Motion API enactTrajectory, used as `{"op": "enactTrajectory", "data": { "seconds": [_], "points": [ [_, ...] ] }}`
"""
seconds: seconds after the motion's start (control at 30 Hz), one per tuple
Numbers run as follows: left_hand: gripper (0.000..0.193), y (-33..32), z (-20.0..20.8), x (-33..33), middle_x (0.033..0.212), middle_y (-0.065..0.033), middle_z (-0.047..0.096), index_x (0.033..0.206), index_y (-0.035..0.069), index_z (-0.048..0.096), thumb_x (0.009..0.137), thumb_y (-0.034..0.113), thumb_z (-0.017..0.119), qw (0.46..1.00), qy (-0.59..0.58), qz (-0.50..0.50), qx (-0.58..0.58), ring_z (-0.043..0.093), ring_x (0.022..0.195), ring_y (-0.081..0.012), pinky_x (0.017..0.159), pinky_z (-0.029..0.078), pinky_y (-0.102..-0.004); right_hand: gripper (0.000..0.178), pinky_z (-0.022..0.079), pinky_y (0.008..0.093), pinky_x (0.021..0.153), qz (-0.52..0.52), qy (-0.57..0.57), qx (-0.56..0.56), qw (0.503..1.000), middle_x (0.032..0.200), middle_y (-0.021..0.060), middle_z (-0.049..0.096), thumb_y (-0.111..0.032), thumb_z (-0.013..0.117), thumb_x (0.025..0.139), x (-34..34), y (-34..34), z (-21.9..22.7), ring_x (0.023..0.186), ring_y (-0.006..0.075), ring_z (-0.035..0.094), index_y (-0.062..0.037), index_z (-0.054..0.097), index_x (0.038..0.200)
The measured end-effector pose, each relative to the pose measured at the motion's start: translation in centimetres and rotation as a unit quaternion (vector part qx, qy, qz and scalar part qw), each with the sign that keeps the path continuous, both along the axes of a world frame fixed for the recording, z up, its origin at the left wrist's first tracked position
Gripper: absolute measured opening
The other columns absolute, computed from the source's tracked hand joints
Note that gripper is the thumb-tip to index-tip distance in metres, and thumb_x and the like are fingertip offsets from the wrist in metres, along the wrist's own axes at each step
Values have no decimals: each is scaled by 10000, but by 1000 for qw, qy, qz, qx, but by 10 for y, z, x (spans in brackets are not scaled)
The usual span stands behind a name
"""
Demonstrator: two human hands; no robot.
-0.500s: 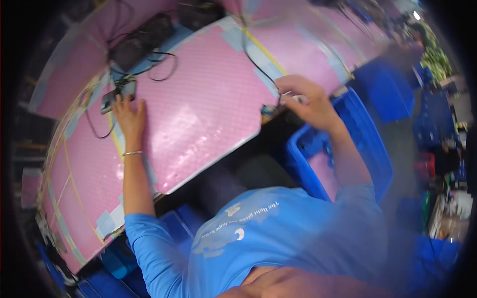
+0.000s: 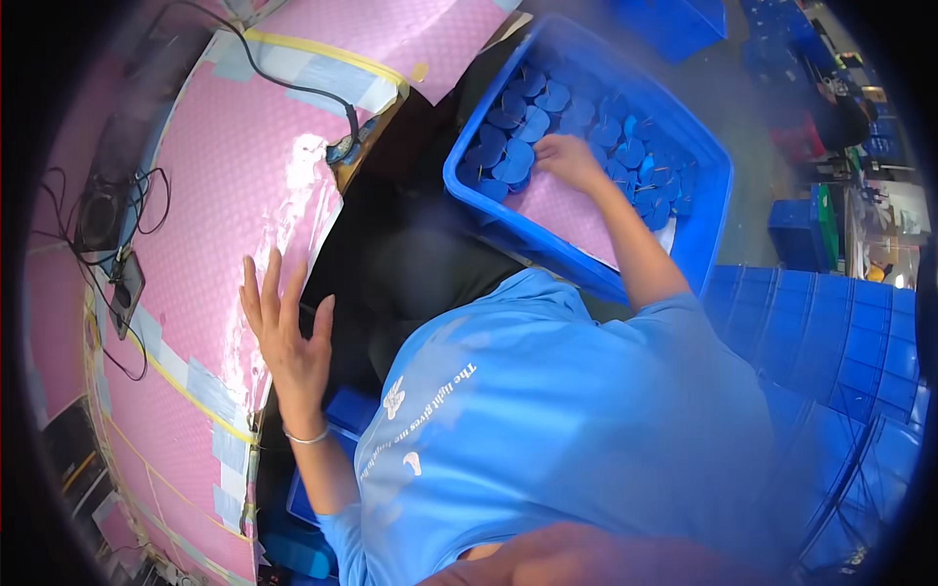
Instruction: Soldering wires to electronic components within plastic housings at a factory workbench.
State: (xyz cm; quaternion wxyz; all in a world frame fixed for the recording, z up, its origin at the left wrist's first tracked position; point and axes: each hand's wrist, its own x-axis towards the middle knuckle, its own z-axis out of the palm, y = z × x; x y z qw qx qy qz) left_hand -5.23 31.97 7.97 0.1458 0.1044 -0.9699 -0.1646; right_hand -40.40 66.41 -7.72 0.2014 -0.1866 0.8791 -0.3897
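Observation:
My left hand is open, fingers spread, over the front edge of the pink padded table cover, with nothing in it. To the right, my right hand reaches into a blue plastic bin. Its fingers are drawn together beside several flat blue rounded pieces. Whether a piece is between the fingertips cannot be made out. A pink quilted sheet lies in the near part of the bin, below my right hand.
A black cable crosses the cover to its corner. A dark flat device with wires and a black speaker-like box lie on the left. Blue bins stand at right, another blue bin beyond.
My view has turned toward the right. My right hand has left the cable at the cover's corner and gone into the bin. My left hand has come away from the dark device.

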Motion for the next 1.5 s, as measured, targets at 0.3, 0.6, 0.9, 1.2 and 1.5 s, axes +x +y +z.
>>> {"op": "enactTrajectory", "data": {
  "seconds": [0.3,0.6,0.9,1.2,1.5],
  "points": [
    [308,29,-30,50,1334,-180,650,1245,5,684,940,-34,701,957,216,169,-90,623,1260,-358,1087,491,-464,532,484,441,1012,223,353,156,895,1222,119,600,109,694,680,32,-28,-1,1237,352,521,-111,659,1163],
    [288,39,-38,-8,1300,-182,657,1220,-17,687,935,-53,693,962,237,135,-18,636,1215,-357,1063,506,-457,593,492,461,956,267,305,87,910,1194,155,580,124,644,677,13,-1,-13,1125,390,535,-90,611,1229],
    [280,36,-27,-35,1174,-163,696,1061,31,744,814,-93,704,962,263,66,-40,655,1162,-386,1085,492,-523,625,484,461,921,272,335,128,893,1183,127,597,-30,762,558,14,-14,-9,1065,375,539,-82,641,1169],
    [288,25,-42,6,1149,-135,706,1042,31,737,795,-113,697,952,272,141,-12,651,1170,-368,1079,499,-529,504,527,429,892,213,201,114,949,1071,154,692,-109,791,585,-3,-1,17,1038,359,635,-35,698,1075],
    [326,4,-31,6,1171,-157,692,1093,16,715,787,-94,737,936,325,134,4,656,1144,-369,1020,521,-463,609,537,291,840,175,-130,-270,938,1019,21,690,-268,812,711,9,-114,198,944,127,655,-4,668,1240]
  ]
}}
